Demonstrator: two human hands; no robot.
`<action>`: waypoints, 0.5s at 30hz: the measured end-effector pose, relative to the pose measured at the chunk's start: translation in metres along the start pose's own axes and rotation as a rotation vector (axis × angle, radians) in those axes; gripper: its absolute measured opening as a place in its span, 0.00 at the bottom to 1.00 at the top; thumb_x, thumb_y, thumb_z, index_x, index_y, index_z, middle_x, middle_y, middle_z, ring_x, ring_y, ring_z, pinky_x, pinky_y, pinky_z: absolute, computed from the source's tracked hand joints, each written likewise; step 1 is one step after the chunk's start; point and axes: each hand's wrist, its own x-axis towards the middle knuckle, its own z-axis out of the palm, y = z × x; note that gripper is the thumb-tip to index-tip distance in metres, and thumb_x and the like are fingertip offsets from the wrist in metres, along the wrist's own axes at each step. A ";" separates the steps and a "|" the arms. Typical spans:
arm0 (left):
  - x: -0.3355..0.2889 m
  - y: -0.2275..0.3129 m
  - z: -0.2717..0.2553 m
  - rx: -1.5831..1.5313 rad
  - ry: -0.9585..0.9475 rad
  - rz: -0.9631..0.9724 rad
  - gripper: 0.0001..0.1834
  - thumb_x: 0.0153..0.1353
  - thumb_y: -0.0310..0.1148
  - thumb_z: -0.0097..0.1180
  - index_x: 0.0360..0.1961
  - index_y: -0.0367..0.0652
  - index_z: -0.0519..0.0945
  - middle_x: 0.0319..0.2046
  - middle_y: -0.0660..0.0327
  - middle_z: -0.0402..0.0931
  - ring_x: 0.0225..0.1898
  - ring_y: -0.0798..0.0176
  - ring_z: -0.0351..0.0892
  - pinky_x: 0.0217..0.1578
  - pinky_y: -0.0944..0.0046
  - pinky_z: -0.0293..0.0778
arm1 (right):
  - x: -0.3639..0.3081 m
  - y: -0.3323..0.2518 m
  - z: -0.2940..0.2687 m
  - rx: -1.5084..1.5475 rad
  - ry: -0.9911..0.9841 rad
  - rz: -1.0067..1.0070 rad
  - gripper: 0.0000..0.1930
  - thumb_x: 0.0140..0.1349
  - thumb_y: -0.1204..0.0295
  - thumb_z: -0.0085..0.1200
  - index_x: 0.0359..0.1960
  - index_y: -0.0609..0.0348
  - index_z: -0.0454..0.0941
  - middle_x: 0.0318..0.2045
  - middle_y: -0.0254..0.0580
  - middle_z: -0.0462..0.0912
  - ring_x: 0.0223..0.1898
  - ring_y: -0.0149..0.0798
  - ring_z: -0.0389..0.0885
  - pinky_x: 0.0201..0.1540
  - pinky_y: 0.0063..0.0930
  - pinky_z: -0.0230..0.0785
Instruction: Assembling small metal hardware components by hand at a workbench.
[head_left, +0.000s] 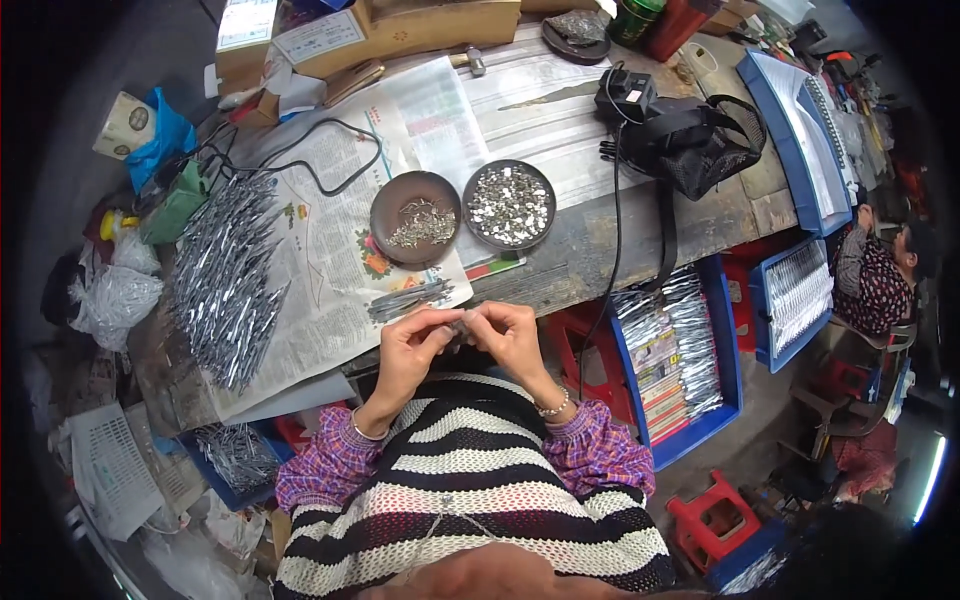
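Close together at the table's near edge, my left hand (408, 345) and my right hand (512, 338) both pinch with thumb and fingers. Whatever sits between the fingertips is too small and hidden to name. Just beyond them lies a small bunch of thin metal strips (410, 298) on newspaper (325, 265). Past that stands a brown bowl (398, 195) holding small metal pins (423, 224). Beside it on the right, a dark bowl (551, 213) is filled with small shiny metal pieces (509, 206). A large heap of slender metal strips (230, 285) covers the table's left side.
A hammer (475, 62) and cardboard boxes (400, 40) are at the back. A black mesh bag (700, 150) with a cable lies at right. Blue trays (735, 365) of metal strips and a red stool (714, 520) stand right of me. Another person (875, 270) sits far right.
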 end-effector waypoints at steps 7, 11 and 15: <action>-0.002 0.017 -0.011 0.031 -0.001 -0.074 0.11 0.56 0.19 0.52 0.40 0.35 0.80 0.31 0.67 0.74 0.27 0.77 0.69 0.28 0.77 0.65 | 0.003 0.015 0.003 0.296 -0.139 0.165 0.11 0.62 0.69 0.52 0.25 0.63 0.78 0.20 0.32 0.78 0.18 0.21 0.72 0.21 0.13 0.63; 0.010 0.019 -0.034 0.282 0.068 0.129 0.11 0.54 0.19 0.52 0.39 0.36 0.80 0.31 0.61 0.77 0.30 0.69 0.74 0.32 0.71 0.70 | 0.005 0.012 0.009 0.323 -0.106 0.153 0.10 0.62 0.70 0.52 0.27 0.63 0.78 0.22 0.32 0.78 0.20 0.21 0.72 0.22 0.13 0.64; 0.030 0.030 -0.046 0.651 0.140 0.318 0.10 0.52 0.18 0.53 0.36 0.35 0.80 0.33 0.54 0.78 0.34 0.57 0.78 0.36 0.65 0.72 | 0.007 0.016 0.006 0.285 -0.136 0.163 0.09 0.63 0.71 0.51 0.30 0.65 0.78 0.22 0.34 0.77 0.21 0.22 0.71 0.24 0.13 0.63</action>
